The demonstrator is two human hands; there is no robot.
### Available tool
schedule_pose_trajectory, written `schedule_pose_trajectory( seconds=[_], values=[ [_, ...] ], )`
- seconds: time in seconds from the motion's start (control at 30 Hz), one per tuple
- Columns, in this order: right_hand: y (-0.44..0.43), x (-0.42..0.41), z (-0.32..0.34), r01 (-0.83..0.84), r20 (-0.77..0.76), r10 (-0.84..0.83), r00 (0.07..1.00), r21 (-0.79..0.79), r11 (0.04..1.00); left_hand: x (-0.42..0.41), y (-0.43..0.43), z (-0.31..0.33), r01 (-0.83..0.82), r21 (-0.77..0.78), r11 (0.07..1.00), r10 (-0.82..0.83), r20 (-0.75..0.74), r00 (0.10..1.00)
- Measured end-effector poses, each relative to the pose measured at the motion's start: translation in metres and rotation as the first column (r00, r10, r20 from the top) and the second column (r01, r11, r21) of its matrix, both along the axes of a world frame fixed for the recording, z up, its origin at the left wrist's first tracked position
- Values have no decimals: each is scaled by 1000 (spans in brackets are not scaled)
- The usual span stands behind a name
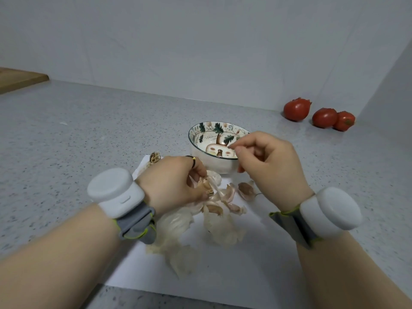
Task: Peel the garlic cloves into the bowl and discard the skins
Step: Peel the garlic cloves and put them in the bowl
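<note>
My left hand (176, 181) grips a partly skinned garlic cluster (207, 186) just above a white paper sheet (223, 275). My right hand (267, 161) hovers over the near right rim of the patterned bowl (214, 167), fingers curled, thumb and forefinger close together with nothing visible between them. Something pale lies on the bowl's bottom, partly hidden by the rim. Loose papery skins (223, 228) and several unpeeled cloves (246, 189) lie on the sheet between my wrists.
Three red tomatoes (324, 117) sit in the back right corner by the wall. A wooden board (20, 80) lies at the far left. A dry garlic root stub (155, 157) rests at the sheet's far left corner. The counter is speckled grey.
</note>
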State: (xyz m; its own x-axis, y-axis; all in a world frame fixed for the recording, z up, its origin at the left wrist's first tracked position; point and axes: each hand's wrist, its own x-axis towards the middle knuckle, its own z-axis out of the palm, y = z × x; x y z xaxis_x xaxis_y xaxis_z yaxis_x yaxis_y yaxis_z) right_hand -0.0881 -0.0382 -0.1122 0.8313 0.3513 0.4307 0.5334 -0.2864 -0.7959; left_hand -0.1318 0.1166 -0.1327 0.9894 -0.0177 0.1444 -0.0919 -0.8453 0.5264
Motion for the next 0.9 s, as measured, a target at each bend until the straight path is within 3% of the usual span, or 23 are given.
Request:
schedule_pose_trajectory(
  seconds=[0.13,0.23,0.33,0.43,0.6,0.77,0.9],
  values=[
    [-2,4,-3,-64,-104,41,994,-230,971,1,-3,-4,19,46,999,-18,-22,1000],
    [-7,6,-6,-104,-182,-1,983,-565,818,2,-2,-5,21,66,998,-21,-6,1000],
    [-9,9,-11,-48,-174,-94,980,-669,741,3,1,-4,18,83,996,-19,8,1000],
    [-5,11,-17,7,-127,-125,984,-671,741,2,4,-1,9,51,999,-11,41,999],
    [-3,11,-19,-37,-147,-75,986,-640,768,-1,5,2,13,-48,999,-9,102,995],
    [-4,4,-6,-108,-101,73,992,-407,907,-4,2,6,92,-391,916,-50,117,992],
    [-6,-3,3,-233,-182,191,965,-252,939,-4,2,5,107,-499,860,-47,132,990]
  ],
)
